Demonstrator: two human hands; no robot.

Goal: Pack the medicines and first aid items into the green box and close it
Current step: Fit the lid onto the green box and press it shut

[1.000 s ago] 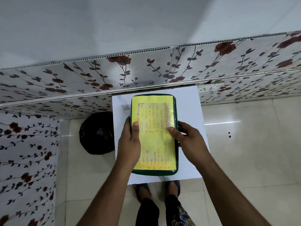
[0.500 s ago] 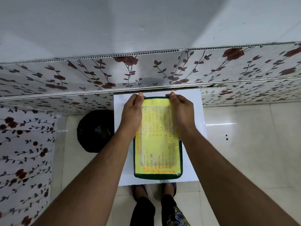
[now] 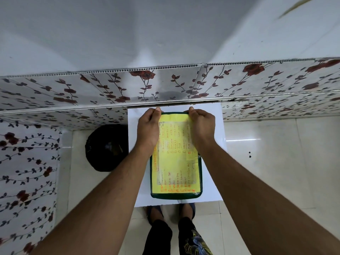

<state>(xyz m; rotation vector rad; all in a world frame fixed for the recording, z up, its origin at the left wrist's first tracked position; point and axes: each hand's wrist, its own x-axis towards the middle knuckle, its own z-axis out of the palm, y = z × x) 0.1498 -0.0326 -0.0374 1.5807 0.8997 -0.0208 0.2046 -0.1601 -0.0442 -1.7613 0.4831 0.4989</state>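
Observation:
The green box (image 3: pixel 175 195) lies flat on a small white table (image 3: pixel 211 126), its lid down. A yellow handwritten sheet (image 3: pixel 174 162) covers the lid. My left hand (image 3: pixel 149 128) rests on the lid's far left corner, fingers curled over the far edge. My right hand (image 3: pixel 201 127) does the same at the far right corner. Both press on the lid. No medicines or first aid items are visible outside the box.
A black round bin (image 3: pixel 107 148) stands on the floor left of the table. Floral wall panels (image 3: pixel 165 85) rise right behind the table and along the left. Shiny floor tiles (image 3: pixel 276 162) spread to the right. My feet (image 3: pixel 169 210) show under the table's near edge.
One second ago my hands were at the middle of the lid. They slid forward to its far corners. The box looks to lie a little nearer the wall.

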